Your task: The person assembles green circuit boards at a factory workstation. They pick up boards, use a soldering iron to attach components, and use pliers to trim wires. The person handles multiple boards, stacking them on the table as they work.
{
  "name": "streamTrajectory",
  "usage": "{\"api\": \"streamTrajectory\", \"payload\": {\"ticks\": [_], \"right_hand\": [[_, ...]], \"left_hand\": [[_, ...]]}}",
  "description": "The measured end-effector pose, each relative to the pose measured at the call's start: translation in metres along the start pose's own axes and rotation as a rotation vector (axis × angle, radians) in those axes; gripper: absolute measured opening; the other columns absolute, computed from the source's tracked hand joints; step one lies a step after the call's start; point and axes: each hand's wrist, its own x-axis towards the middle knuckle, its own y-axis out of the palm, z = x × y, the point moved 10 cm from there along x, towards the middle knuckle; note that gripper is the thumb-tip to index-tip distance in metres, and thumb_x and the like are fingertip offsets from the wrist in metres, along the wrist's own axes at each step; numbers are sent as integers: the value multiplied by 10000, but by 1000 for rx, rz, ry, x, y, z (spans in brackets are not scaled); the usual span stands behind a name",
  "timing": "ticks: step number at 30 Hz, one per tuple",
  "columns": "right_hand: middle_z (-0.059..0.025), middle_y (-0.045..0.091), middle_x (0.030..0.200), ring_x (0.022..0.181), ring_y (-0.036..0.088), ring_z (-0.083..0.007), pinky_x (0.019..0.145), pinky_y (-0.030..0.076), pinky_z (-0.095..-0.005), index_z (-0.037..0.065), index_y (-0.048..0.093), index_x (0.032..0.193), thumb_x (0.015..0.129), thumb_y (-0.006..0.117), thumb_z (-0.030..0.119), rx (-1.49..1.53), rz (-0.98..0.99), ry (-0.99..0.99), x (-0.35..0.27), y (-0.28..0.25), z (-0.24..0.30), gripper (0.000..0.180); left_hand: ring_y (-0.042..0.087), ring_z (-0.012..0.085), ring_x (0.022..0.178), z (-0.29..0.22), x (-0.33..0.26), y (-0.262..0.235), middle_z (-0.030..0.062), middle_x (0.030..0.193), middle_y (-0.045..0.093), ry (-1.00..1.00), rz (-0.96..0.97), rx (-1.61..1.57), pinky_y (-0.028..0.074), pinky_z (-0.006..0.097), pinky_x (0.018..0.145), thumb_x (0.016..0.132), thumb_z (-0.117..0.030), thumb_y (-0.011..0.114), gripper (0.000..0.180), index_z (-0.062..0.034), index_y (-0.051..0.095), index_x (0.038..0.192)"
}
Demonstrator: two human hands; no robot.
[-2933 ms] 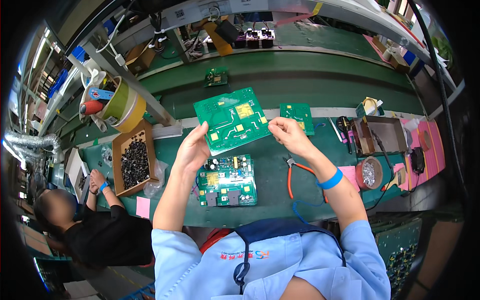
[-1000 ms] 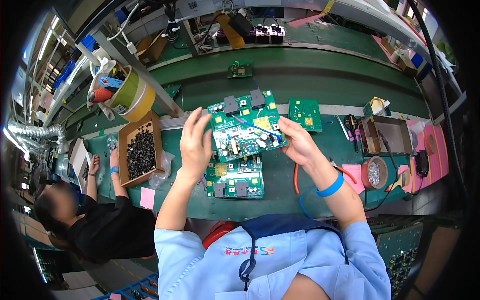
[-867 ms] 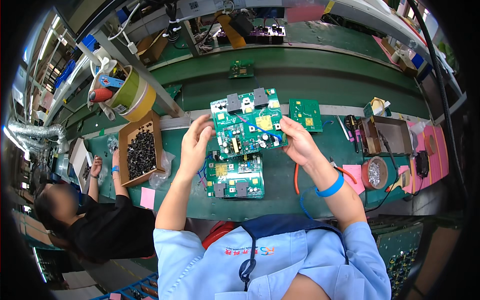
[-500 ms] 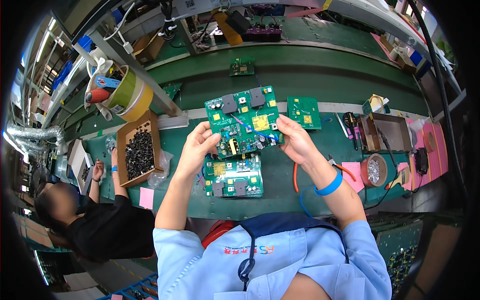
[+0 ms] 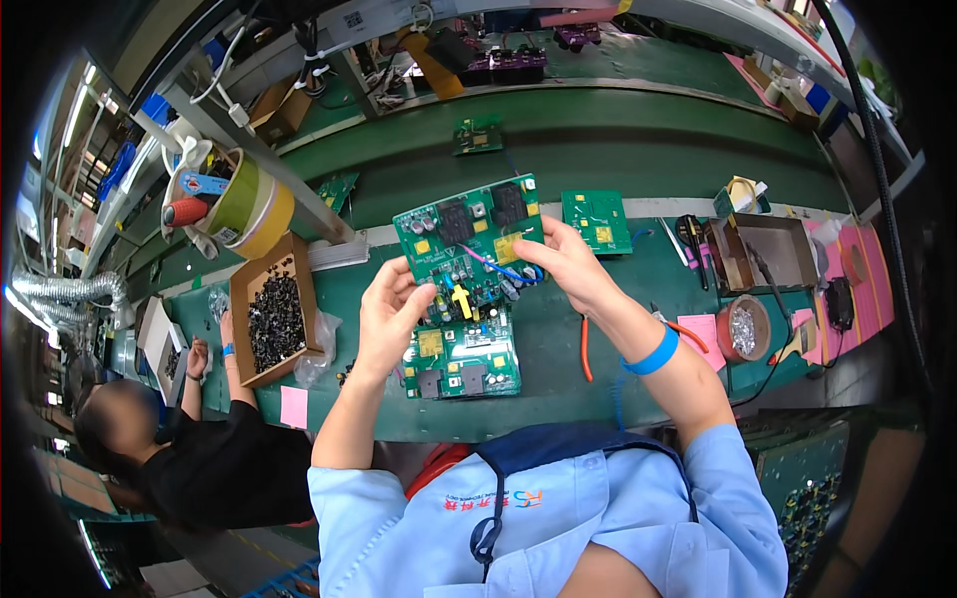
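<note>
A green circuit board (image 5: 436,262) with two dark relay-like blocks, small parts and a purple-and-blue wire is held up in front of me, tilted. My left hand (image 5: 390,307) grips its lower left edge between thumb and fingers. At its right edge is my right hand (image 5: 570,267), the thumb lying over the board's face near a yellow square and the wire; its other fingers are mostly hidden. Just below, a stack of similar circuit boards (image 5: 462,365) lies on the green bench. Another green board (image 5: 595,221) lies to the right, beyond my right hand.
At left stand a cardboard box (image 5: 275,310) of small black parts and a hanging tub (image 5: 261,207) of tools. Orange-handled pliers (image 5: 586,351), a brown tray (image 5: 766,261) and a round container (image 5: 743,329) of silvery bits are at right. A co-worker (image 5: 214,444) sits at left.
The held board has tilted, its right side turning away. My right thumb has moved from the board's right edge onto its face. The whole view has shifted slightly.
</note>
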Motion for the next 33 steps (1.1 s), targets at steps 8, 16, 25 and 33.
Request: {"api": "streamTrajectory", "payload": {"ticks": [8, 16, 25, 33], "right_hand": [[-50, 556, 879, 794, 514, -102, 721, 397, -240, 2, 512, 926, 707, 574, 106, 12, -122, -38, 1, -8, 9, 250], [-44, 568, 846, 780, 523, -99, 705, 401, -236, 10, 519, 921, 716, 574, 113, 42, -183, -29, 1, -14, 6, 237], [-47, 553, 914, 836, 507, -100, 755, 386, -241, 7, 502, 981, 773, 520, 147, 64, -82, 0, 1, -8, 1, 251], [-39, 572, 876, 788, 518, -90, 719, 390, -239, -18, 511, 973, 814, 438, 177, 188, 51, 145, 0, 2, -11, 262]], "left_hand": [[515, 95, 802, -15, -4, 16, 78, 907, 545, 61, 2, -6, 415, 209, 703, 758, -5, 511, 293, 33, 412, 1031], [517, 82, 764, -19, -5, 27, 67, 892, 547, 52, 28, 11, 420, 189, 626, 757, -12, 516, 297, 21, 413, 1033], [504, 53, 706, -14, -3, 15, 40, 854, 558, 35, -11, 2, 394, 163, 527, 762, -57, 520, 287, 16, 429, 1024], [525, 33, 676, 13, -4, -5, 39, 867, 567, -113, 12, -246, 409, 131, 477, 777, -84, 513, 286, 20, 431, 1031]]}}
